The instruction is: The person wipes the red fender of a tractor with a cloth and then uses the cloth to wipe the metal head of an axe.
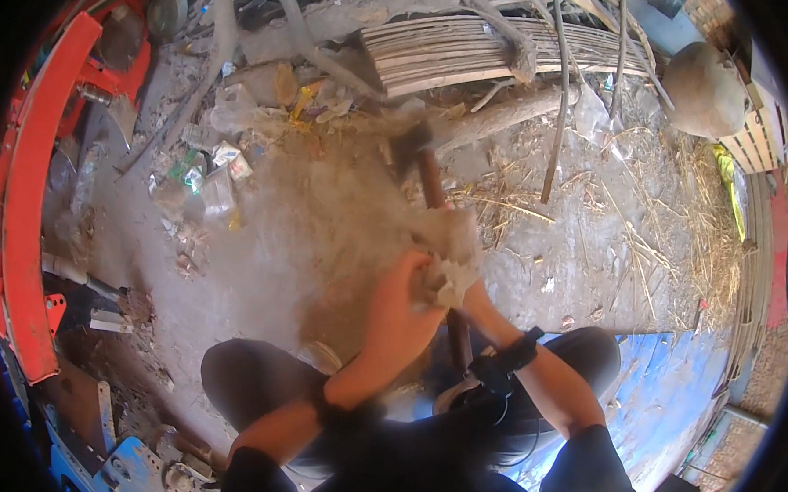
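Observation:
A hammer with a dark head [412, 141] and a brown wooden handle [434, 182] slants across the space before me. Its lower handle end comes out below my hands, above my lap. My right hand [473, 294] is at the handle, largely hidden behind a pale crumpled cloth or paper [450, 232], and appears closed around the handle through it. From the left, my left hand [398, 305] curls its thumb and fingers on the lower part of this pale wrap. The hammer head and the wrap look blurred.
Plastic litter [222, 172] lies on the dusty floor. Bundled slats [468, 51], branches [556, 121] and a log [505, 119] are ahead. A red metal beam [40, 197] and blue machine parts [127, 465] stand left; straw [704, 240] and a round pot [704, 91] are right.

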Action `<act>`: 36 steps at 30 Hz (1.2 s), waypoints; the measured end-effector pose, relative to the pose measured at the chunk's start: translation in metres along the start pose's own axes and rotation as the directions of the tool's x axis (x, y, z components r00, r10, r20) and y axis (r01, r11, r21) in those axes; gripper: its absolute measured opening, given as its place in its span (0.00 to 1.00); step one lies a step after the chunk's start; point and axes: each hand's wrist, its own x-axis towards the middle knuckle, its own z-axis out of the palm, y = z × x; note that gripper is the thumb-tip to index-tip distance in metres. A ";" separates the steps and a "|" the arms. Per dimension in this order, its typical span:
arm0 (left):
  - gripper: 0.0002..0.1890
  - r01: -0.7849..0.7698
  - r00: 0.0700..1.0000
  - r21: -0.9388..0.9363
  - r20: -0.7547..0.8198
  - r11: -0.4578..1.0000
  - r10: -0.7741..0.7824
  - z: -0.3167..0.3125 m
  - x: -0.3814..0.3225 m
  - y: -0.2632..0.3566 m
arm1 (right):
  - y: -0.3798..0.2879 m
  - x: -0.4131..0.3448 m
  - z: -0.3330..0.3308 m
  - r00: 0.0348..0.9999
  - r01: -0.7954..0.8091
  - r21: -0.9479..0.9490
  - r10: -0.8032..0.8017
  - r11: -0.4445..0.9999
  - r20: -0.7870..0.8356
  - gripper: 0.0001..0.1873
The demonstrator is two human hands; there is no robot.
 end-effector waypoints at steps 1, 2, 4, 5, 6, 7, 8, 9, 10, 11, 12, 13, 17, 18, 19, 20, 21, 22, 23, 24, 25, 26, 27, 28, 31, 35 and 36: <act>0.21 -0.008 0.999 0.006 -0.037 1.000 0.008 -0.003 0.002 -0.007 | 0.000 0.006 0.007 1.000 0.001 0.014 -0.002 1.000 0.013 0.15; 0.21 -0.001 0.999 0.002 -0.046 1.000 0.001 -0.005 0.007 -0.011 | 0.000 0.013 0.010 0.947 -0.313 0.267 0.320 0.912 0.018 0.15; 0.20 0.132 0.978 -0.234 -0.129 0.963 -0.165 -0.008 0.017 -0.015 | 0.013 0.024 0.014 0.796 -0.567 0.476 0.596 0.672 0.107 0.15; 0.20 0.130 0.978 -0.246 -0.129 0.961 -0.165 -0.006 0.019 -0.014 | 0.036 0.025 0.016 0.785 -0.581 0.412 0.617 0.702 0.057 0.15; 0.21 0.280 0.942 -0.369 -0.073 0.886 -0.328 -0.005 0.019 -0.014 | 0.053 0.026 0.019 0.774 -0.596 0.347 0.633 0.724 0.008 0.16; 0.21 0.420 0.879 -0.474 0.000 0.774 -0.477 -0.005 0.019 -0.014 | 0.059 0.028 0.023 0.774 -0.599 0.342 0.633 0.724 0.014 0.16; 0.21 0.422 0.877 -0.479 -0.001 0.770 -0.481 -0.003 0.015 -0.012 | 0.065 0.029 0.026 0.788 -0.572 0.304 0.613 0.762 -0.053 0.17; 0.22 0.439 0.870 -0.489 0.024 0.754 -0.492 -0.001 0.008 -0.008 | 0.071 0.030 0.028 0.800 -0.545 0.263 0.588 0.796 -0.119 0.17; 0.23 0.460 0.861 -0.496 0.049 0.736 -0.506 -0.002 0.001 -0.007 | 0.070 0.033 0.029 0.798 -0.552 0.261 0.592 0.792 -0.111 0.17; 0.23 0.466 0.856 -0.495 0.042 0.734 -0.515 -0.006 -0.003 -0.010 | 0.063 0.039 0.031 0.736 -0.649 0.207 0.673 0.732 -0.076 0.18; 0.24 0.527 0.824 -0.500 0.101 0.688 -0.557 -0.009 -0.007 -0.013 | 0.059 0.044 0.035 0.663 -0.735 0.148 0.747 0.662 -0.046 0.18; 0.24 0.581 0.791 -0.509 0.171 0.635 -0.587 -0.008 -0.009 -0.012 | 0.065 0.043 0.032 0.662 -0.738 0.137 0.748 0.661 -0.046 0.18; 0.23 0.568 0.800 -0.547 0.191 0.615 -0.569 0.001 -0.013 -0.031 | 0.074 0.040 0.030 0.711 -0.698 0.041 0.698 0.715 -0.081 0.19; 0.23 0.573 0.791 -0.568 0.196 0.591 -0.580 0.002 -0.014 -0.033 | 0.071 0.041 0.032 0.723 -0.686 0.027 0.686 0.727 -0.086 0.19; 0.23 0.577 0.785 -0.590 0.210 0.564 -0.583 0.005 -0.014 -0.034 | 0.074 0.040 0.032 0.720 -0.690 0.021 0.689 0.724 -0.085 0.19; 0.23 0.581 0.782 -0.592 0.214 0.559 -0.585 0.007 -0.016 -0.033 | 0.077 0.039 0.035 0.712 -0.699 -0.023 0.693 0.714 -0.113 0.19; 0.23 0.584 0.799 -0.480 0.201 0.654 -0.566 0.008 -0.018 -0.031 | 0.081 0.038 0.036 0.704 -0.708 -0.066 0.696 0.703 -0.141 0.20; 0.22 0.576 0.816 -0.355 0.191 0.736 -0.546 0.007 -0.021 -0.029 | 0.085 0.036 0.039 0.700 -0.712 -0.068 0.700 0.699 -0.140 0.20; 0.22 0.580 0.813 -0.355 0.194 0.733 -0.549 0.006 -0.021 -0.026 | 0.089 0.034 0.041 0.720 -0.691 -0.079 0.676 0.718 -0.157 0.20; 0.22 0.570 0.821 -0.380 0.215 0.729 -0.529 0.005 -0.021 -0.023 | 0.094 0.033 0.043 0.739 -0.670 -0.091 0.651 0.737 -0.173 0.20; 0.22 0.560 0.827 -0.405 0.229 0.723 -0.513 0.004 -0.021 -0.022 | 0.095 0.034 0.044 0.738 -0.672 -0.091 0.655 0.735 -0.165 0.20; 0.22 0.565 0.823 -0.405 0.226 0.718 -0.521 0.003 -0.023 -0.023 | 0.097 0.035 0.044 0.734 -0.674 -0.036 0.663 0.738 -0.144 0.20; 0.21 0.592 0.801 -0.453 0.241 0.666 -0.548 0.001 -0.025 -0.024 | 0.099 0.037 0.043 0.731 -0.674 0.019 0.671 0.738 -0.121 0.20; 0.21 0.613 0.780 -0.501 0.260 0.611 -0.569 0.001 -0.025 -0.025 | 0.103 0.040 0.042 0.707 -0.702 0.046 0.704 0.710 -0.072 0.18; 0.21 0.635 0.754 -0.518 0.255 0.573 -0.605 0.002 -0.024 -0.031 | 0.112 0.045 0.049 0.640 -0.730 0.334 0.768 0.597 0.025 0.14; 0.22 0.640 0.761 -0.446 0.258 0.626 -0.594 0.006 -0.028 -0.032 | 0.137 0.040 0.069 0.630 -0.710 0.415 0.777 0.569 0.011 0.07; 0.23 0.589 0.803 -0.434 0.216 0.682 -0.556 0.010 -0.030 -0.038 | 0.141 0.040 0.076 0.617 -0.710 0.400 0.786 0.580 -0.044 0.06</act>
